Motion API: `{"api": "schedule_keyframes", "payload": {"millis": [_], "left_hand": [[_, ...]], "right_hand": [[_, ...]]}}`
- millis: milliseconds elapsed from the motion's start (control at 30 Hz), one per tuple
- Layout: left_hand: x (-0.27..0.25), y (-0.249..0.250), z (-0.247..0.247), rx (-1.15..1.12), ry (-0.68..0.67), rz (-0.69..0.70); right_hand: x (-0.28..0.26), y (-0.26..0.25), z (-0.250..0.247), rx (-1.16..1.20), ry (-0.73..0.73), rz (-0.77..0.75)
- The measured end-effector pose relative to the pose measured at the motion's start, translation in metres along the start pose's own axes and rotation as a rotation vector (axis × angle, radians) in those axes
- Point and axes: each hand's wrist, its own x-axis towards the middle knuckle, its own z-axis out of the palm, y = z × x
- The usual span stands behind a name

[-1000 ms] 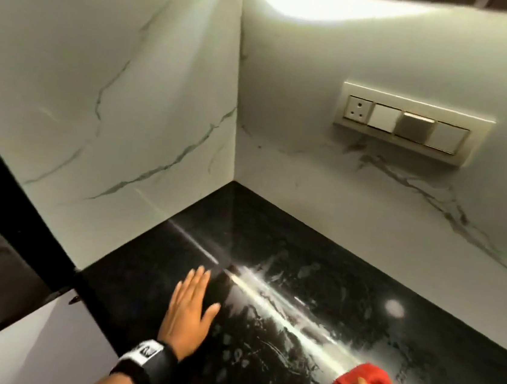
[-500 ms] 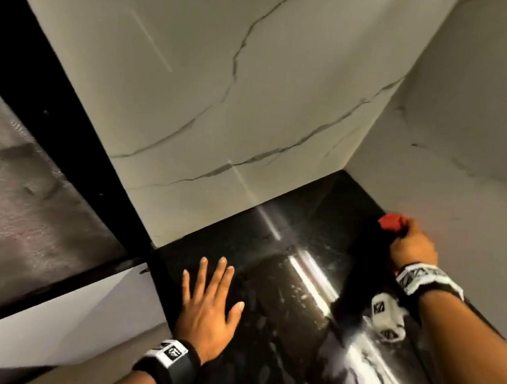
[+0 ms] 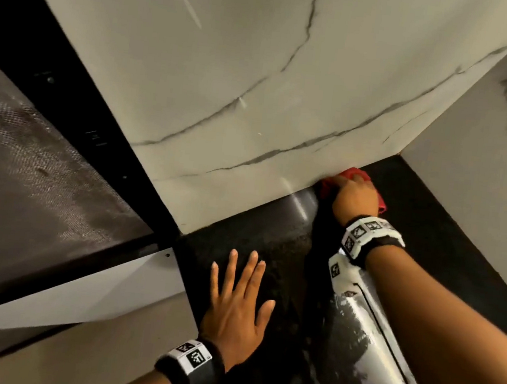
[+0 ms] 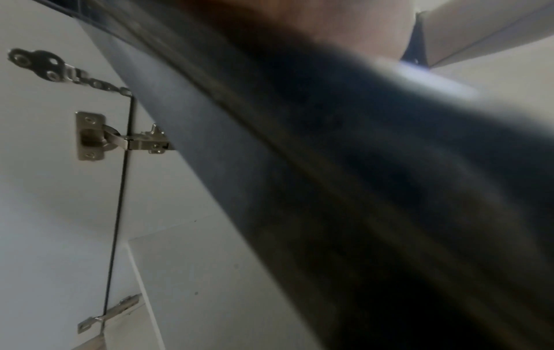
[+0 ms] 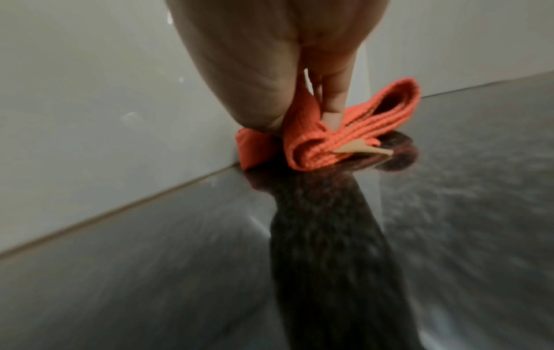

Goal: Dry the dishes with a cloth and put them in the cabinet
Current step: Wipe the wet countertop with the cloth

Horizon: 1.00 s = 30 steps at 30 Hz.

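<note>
My right hand (image 3: 354, 197) grips a bunched red cloth (image 3: 350, 174) and presses it onto the black countertop (image 3: 271, 244) against the foot of the left marble wall (image 3: 256, 103), near the back corner. The right wrist view shows the cloth (image 5: 329, 142) folded in rolls under my fingers (image 5: 332, 104), touching the wall base. My left hand (image 3: 238, 303) lies flat on the counter near its front left edge, fingers straight and spread, holding nothing. In the left wrist view the fingers are hidden by a blurred dark counter edge. No dishes are in view.
Wet streaks shine on the counter (image 3: 370, 347) at the lower right. A marble wall (image 3: 483, 186) closes the right side. A dark textured panel (image 3: 41, 183) lies left of the counter. The left wrist view shows white cabinet panels with metal hinges (image 4: 120, 139).
My right hand has swept the red cloth from the counter's front right to the back corner and now left against the marble wall. The left hand stays flat in place.
</note>
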Motion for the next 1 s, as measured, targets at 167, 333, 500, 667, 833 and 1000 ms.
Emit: {"api": "schedule_keyframes", "payload": {"millis": [167, 333, 500, 667, 833, 1000], "left_hand": [[-0.001, -0.021, -0.012, -0.409, 0.253, 0.049], [0.021, -0.068, -0.056, -0.541, 0.458, 0.072], [0.046, -0.073, -0.054, -0.418, 0.385, 0.213], [0.064, -0.069, -0.018, -0.134, 0.194, 0.284], [0.068, -0.068, -0.015, -0.062, 0.189, 0.225], [0.068, -0.069, -0.017, -0.067, 0.177, 0.207]], "right_hand": [[-0.054, -0.04, 0.027, -0.002, -0.013, -0.108], [-0.148, -0.1, 0.045, 0.162, -0.132, -0.508], [-0.218, -0.076, 0.027, 0.309, -0.432, -0.929], [-0.14, 0.054, -0.035, 0.308, -0.082, -0.401], [-0.055, 0.172, -0.061, 0.037, -0.009, 0.253], [-0.043, 0.152, -0.033, -0.078, -0.046, 0.33]]}}
